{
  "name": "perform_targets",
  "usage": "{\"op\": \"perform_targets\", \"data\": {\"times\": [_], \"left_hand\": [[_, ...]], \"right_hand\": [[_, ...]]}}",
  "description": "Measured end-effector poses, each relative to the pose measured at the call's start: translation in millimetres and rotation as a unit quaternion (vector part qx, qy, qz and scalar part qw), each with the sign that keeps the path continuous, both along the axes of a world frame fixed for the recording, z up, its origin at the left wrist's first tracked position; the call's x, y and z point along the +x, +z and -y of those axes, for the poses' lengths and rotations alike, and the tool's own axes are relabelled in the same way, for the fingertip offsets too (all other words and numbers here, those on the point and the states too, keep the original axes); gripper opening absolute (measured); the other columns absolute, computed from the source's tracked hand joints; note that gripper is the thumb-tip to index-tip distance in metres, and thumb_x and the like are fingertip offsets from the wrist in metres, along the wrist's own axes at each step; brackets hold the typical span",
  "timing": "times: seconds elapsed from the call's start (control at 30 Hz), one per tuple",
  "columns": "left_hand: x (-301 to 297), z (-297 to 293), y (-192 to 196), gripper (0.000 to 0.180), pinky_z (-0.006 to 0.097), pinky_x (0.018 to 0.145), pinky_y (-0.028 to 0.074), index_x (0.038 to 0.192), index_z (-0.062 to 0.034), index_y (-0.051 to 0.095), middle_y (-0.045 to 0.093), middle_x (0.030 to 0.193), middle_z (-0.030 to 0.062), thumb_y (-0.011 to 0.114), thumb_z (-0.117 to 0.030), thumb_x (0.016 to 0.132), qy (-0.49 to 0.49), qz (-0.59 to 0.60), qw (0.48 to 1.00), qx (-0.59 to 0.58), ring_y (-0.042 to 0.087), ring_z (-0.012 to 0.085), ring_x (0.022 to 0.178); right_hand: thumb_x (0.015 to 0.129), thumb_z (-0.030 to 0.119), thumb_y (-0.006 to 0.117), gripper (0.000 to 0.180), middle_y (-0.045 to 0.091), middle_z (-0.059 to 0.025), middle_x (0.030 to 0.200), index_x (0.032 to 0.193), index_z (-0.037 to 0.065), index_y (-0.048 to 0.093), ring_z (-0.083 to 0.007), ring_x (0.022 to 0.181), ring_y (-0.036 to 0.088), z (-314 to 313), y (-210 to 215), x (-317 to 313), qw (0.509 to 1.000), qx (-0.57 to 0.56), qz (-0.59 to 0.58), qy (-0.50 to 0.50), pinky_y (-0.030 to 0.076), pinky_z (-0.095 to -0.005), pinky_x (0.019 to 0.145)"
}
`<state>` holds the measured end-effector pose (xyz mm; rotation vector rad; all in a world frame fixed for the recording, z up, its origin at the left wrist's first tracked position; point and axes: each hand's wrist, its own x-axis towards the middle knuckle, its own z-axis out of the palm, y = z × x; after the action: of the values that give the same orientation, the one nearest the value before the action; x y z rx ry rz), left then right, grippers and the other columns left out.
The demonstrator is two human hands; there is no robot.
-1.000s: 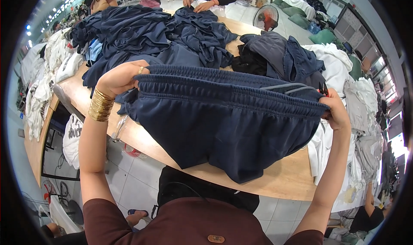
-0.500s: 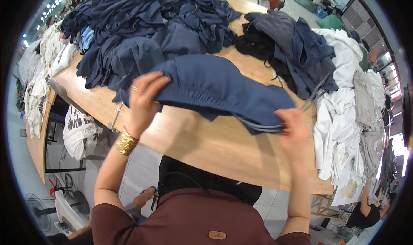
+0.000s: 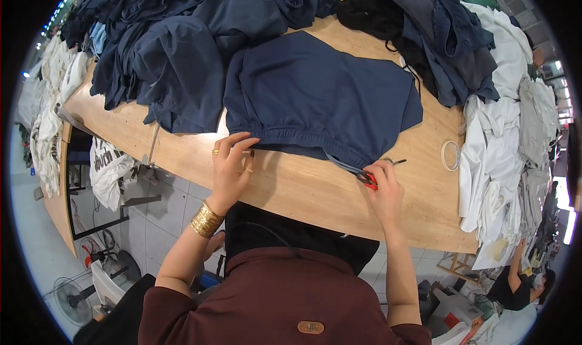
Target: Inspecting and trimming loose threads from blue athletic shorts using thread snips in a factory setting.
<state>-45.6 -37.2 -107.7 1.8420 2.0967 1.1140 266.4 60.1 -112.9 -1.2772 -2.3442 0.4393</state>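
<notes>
I recorded dark printed lettering [image 3: 107, 158] on the white cloth bundle [image 3: 108, 189] at left, partly lost in its folds. On the maroon shirt [image 3: 260, 296] I observed a small tan oval patch [image 3: 310, 327] whose dark emblem was too small to resolve on my feed.

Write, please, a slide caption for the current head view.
Left hand at the waistband of a navy garment on a wooden table; right hand at the waistband's other end, holding a red tool.
</notes>
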Motion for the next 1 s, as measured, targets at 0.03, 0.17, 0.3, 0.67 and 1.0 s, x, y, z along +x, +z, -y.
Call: {"op": "perform_targets", "data": {"times": [0.03, 0.17, 0.3, 0.67, 1.0], "left_hand": [[1.3, -3.2, -0.1, 0.036, 0.038, 0.09, 0.038, 0.106, -0.0086, 0.062, 0.056, 0.113, 0.0079, 0.06, 0.004, 0.072, -0.004, 0.009, 1.0, 0.001, 0.05, 0.0269, 0.102], [1.0, -14.4, 2.3, 0.033, 0.035, 0.094, 0.037, 0.103, -0.0063, 0.063, 0.057, 0.113, 0.0092, 0.057, 0.006, 0.073, -0.004, 0.037, 0.999, -0.008, 0.052, 0.0259, 0.103], [-1.9, -19.5, 1.5, 0.031, 0.036, 0.088, 0.041, 0.101, -0.0072, 0.064, 0.058, 0.109, 0.0079, 0.058, 0.006, 0.073, 0.0, 0.053, 0.998, 0.019, 0.051, 0.0265, 0.099], [42.4, -55.2, 1.5, 0.027, 0.025, 0.081, 0.049, 0.115, 0.0006, 0.058, 0.061, 0.107, 0.01, 0.052, -0.007, 0.09, -0.164, 0.566, 0.736, -0.334, 0.061, 0.0142, 0.091], [89.7, -72.1, -6.7, 0.022, 0.031, 0.098, 0.039, 0.112, -0.0094, 0.059, 0.06, 0.111, -0.0014, 0.054, -0.02, 0.093, -0.029, 0.87, 0.462, -0.17, 0.054, 0.0123, 0.104]], "right_hand": [[0.068, 0.006, 0.073, 0.029, 0.056, -0.0032, 0.097, 0.092, 0.011, 0.059, -0.0246, 0.072, 0.062, 1.1, 1.5, -2.1, 1.0, -0.016, 0.017, -0.018, 0.05, -0.0335, 0.058], [0.066, 0.007, 0.073, 0.029, 0.058, -0.0026, 0.092, 0.091, 0.012, 0.059, -0.0246, 0.074, 0.062, 7.0, 0.0, -2.4, 0.997, -0.065, 0.023, -0.041, 0.05, -0.0345, 0.057], [0.067, 0.003, 0.071, 0.023, 0.062, -0.0033, 0.089, 0.087, 0.01, 0.062, -0.0212, 0.074, 0.064, 24.7, 29.6, -11.0, 0.985, -0.133, 0.036, 0.104, 0.051, -0.03, 0.061], [0.066, 0.002, 0.07, 0.036, 0.059, -0.0037, 0.1, 0.101, 0.008, 0.062, -0.0245, 0.071, 0.063, -12.0, -7.5, -53.4, 1.0, 0.026, -0.014, -0.001, 0.051, -0.032, 0.058], [0.064, 0.002, 0.072, 0.025, 0.061, -0.0044, 0.09, 0.088, 0.006, 0.065, -0.018, 0.064, 0.061, 6.7, 9.1, -57.1, 0.976, 0.173, -0.12, 0.062, 0.048, -0.0294, 0.054]]}}
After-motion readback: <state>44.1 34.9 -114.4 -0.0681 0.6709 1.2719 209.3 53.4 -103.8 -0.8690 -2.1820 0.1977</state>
